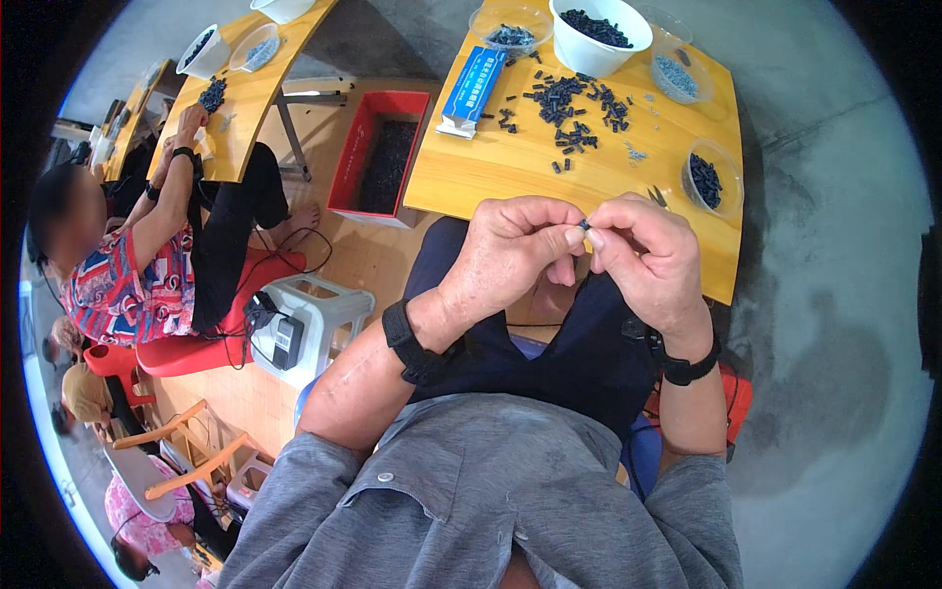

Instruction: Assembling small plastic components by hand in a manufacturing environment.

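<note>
**Two hands pinch one tiny black part at the worktop edge**

Biggest first: the yellow worktop (491, 177) fills the top middle, with concrete floor (824, 294) to its right. On the left, a second worktop (257, 98) has another person seated at it, a hand (192, 120) on a heap of black parts there. Between the two worktops sits a red bin (345, 167) with dark contents. A white stool (339, 312) stands beside the person's left knee, a small black device on it.

On the near worktop: a white bowl (589, 54) full of black parts at the far edge, a clear dish (510, 27) to its left, another clear dish (677, 74) of grey bits to its right, and a third dish (714, 182) of black parts near the right edge. A blue box (473, 88) lies flat left of centre. Loose black parts (574, 113) are scattered in the middle.

Now the hands, raised just in front of the near edge. Left hand (505, 250) and right hand (653, 260) meet fingertip to fingertip, fingers of both clamped together on one small black part (585, 225), which sits right between them, above the lap. Each wrist has a black band.
</note>
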A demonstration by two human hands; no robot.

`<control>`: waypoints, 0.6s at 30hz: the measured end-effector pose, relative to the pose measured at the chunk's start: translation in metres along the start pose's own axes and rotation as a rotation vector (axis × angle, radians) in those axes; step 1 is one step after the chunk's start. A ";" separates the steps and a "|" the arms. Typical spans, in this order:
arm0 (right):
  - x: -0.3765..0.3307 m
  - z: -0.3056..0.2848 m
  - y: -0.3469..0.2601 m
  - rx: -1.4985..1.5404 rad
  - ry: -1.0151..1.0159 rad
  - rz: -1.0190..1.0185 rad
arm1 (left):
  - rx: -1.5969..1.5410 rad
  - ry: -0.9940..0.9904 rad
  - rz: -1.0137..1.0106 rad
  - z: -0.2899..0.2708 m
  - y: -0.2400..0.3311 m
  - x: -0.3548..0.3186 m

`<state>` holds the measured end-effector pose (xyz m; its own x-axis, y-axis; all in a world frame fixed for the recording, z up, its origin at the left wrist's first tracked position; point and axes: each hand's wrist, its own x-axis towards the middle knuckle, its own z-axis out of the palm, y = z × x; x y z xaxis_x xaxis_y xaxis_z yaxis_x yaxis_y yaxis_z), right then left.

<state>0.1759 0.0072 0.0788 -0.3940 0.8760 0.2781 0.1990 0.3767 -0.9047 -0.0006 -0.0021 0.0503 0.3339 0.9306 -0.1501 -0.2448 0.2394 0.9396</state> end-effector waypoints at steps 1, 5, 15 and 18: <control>0.000 0.000 0.001 0.002 0.003 0.015 | -0.008 -0.007 0.000 0.000 0.000 0.000; 0.001 0.000 0.003 -0.029 0.020 0.013 | -0.048 -0.001 0.004 0.001 -0.002 0.002; -0.007 0.006 0.013 0.089 0.010 0.154 | 0.009 -0.008 -0.067 -0.003 -0.012 0.005; -0.009 0.000 0.022 0.147 -0.066 0.298 | 0.050 -0.018 -0.136 -0.001 -0.020 0.003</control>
<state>0.1842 0.0073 0.0564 -0.3963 0.9178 -0.0224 0.1849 0.0559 -0.9812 0.0042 -0.0036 0.0311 0.3769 0.8855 -0.2716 -0.1509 0.3481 0.9252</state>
